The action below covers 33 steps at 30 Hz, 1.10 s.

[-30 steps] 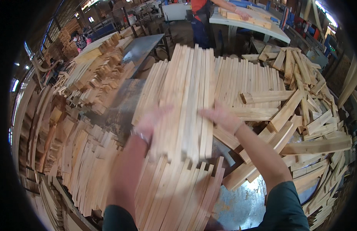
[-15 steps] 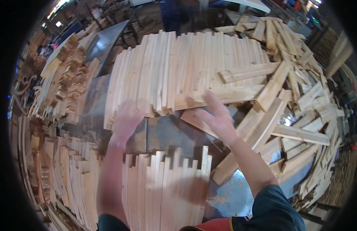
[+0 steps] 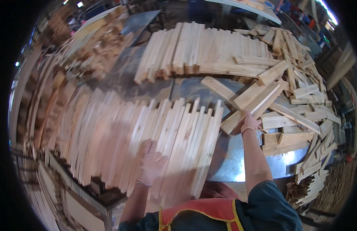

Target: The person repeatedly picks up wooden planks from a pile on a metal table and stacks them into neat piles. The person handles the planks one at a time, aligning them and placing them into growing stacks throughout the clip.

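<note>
My left hand (image 3: 152,163), in a pale knitted glove, lies with fingers apart on a near row of long, pale wooden slats (image 3: 182,140). These slats sit side by side, their far ends uneven. On the right, my gloved right hand (image 3: 250,123) is closed round the near end of a wooden board (image 3: 266,101). Its fingertips are partly hidden by the wood. That board slants away among other loose boards. Beyond both hands, a second row of upright-laid slats (image 3: 209,46) stands on the metal table (image 3: 149,90), with a board lying across its front.
A jumbled heap of short boards (image 3: 290,123) covers the right side of the table. At the far left stands a stack of wood pieces (image 3: 95,50), beside a blue-grey tabletop (image 3: 142,24). A metal frame (image 3: 76,186) is below the near slats on the left.
Both hands have drawn back from the far row of slats. The left has come down onto the near row; the right has moved right and taken hold of a board. The view has shifted too.
</note>
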Each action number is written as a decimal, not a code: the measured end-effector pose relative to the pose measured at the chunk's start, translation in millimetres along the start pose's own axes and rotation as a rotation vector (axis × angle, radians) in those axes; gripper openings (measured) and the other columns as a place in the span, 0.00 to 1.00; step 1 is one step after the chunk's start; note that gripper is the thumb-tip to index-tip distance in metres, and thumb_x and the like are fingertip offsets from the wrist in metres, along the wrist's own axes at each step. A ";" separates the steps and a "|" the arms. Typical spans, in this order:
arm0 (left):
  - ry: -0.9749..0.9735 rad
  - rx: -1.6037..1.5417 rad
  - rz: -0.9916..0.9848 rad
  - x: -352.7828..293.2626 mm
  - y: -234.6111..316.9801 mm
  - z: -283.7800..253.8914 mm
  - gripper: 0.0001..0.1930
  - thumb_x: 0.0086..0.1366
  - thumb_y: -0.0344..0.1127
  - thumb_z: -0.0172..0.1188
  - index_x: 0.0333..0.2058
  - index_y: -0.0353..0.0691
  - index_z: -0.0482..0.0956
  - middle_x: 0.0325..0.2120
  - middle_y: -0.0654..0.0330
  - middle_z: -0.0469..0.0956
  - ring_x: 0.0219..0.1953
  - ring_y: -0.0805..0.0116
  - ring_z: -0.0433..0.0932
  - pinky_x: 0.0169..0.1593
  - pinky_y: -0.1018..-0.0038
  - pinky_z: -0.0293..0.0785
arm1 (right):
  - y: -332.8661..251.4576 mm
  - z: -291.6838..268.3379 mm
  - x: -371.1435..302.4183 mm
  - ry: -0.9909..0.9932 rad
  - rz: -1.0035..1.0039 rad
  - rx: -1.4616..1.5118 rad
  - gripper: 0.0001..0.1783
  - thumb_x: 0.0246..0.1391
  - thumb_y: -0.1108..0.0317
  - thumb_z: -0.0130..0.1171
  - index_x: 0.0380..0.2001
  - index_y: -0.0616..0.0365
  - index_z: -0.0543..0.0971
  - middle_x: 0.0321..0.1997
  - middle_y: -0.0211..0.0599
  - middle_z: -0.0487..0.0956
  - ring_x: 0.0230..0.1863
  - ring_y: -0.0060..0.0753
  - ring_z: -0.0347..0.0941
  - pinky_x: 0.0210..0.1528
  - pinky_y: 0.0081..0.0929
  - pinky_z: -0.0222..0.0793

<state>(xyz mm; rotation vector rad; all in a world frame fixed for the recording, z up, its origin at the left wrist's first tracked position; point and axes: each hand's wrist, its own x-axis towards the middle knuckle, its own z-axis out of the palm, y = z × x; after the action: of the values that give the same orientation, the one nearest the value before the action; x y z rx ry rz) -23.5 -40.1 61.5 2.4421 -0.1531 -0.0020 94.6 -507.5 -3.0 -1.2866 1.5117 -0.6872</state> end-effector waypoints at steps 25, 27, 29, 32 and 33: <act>-0.352 -0.620 -0.361 -50.2 227.4 141.1 0.24 0.63 0.38 0.68 0.54 0.32 0.79 0.39 0.54 0.87 0.41 0.62 0.86 0.46 0.67 0.81 | 73.6 -226.6 -23.4 -1.333 -0.184 -0.206 0.27 0.61 0.54 0.68 0.54 0.64 0.79 0.47 0.38 0.82 0.49 0.31 0.76 0.53 0.33 0.73; -0.299 -0.448 -0.374 -53.8 232.4 135.1 0.24 0.61 0.38 0.68 0.55 0.33 0.80 0.44 0.51 0.86 0.48 0.58 0.84 0.52 0.64 0.79 | 59.6 -159.6 32.1 -1.137 -0.186 -0.004 0.23 0.59 0.55 0.68 0.47 0.64 0.79 0.43 0.39 0.81 0.41 0.29 0.74 0.46 0.31 0.72; -0.170 -0.213 -0.292 -72.7 214.2 138.6 0.26 0.59 0.38 0.68 0.56 0.34 0.80 0.50 0.49 0.82 0.55 0.54 0.80 0.59 0.60 0.75 | 33.7 -101.5 39.5 -1.088 -0.018 0.185 0.22 0.58 0.60 0.72 0.49 0.61 0.80 0.44 0.36 0.81 0.41 0.30 0.75 0.46 0.31 0.73; 0.016 0.197 -0.058 -102.7 176.8 162.9 0.31 0.55 0.39 0.68 0.59 0.38 0.78 0.60 0.48 0.74 0.66 0.47 0.70 0.69 0.53 0.65 | 45.9 -17.1 57.1 -0.863 0.207 0.669 0.29 0.55 0.72 0.72 0.59 0.65 0.75 0.48 0.36 0.82 0.47 0.36 0.79 0.51 0.35 0.77; 0.013 0.300 -0.017 -101.4 176.9 163.9 0.33 0.54 0.40 0.68 0.61 0.39 0.77 0.63 0.49 0.71 0.69 0.46 0.66 0.71 0.51 0.61 | 48.9 -6.8 70.1 -0.859 0.240 0.611 0.29 0.53 0.74 0.73 0.58 0.64 0.76 0.51 0.38 0.82 0.48 0.38 0.79 0.53 0.35 0.77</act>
<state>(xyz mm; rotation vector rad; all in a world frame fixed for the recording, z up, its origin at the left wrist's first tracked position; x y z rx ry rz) -150.5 -268.3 44.7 2.7419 -0.1351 0.0319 73.8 -561.6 -66.2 -0.7442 0.6490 -0.3155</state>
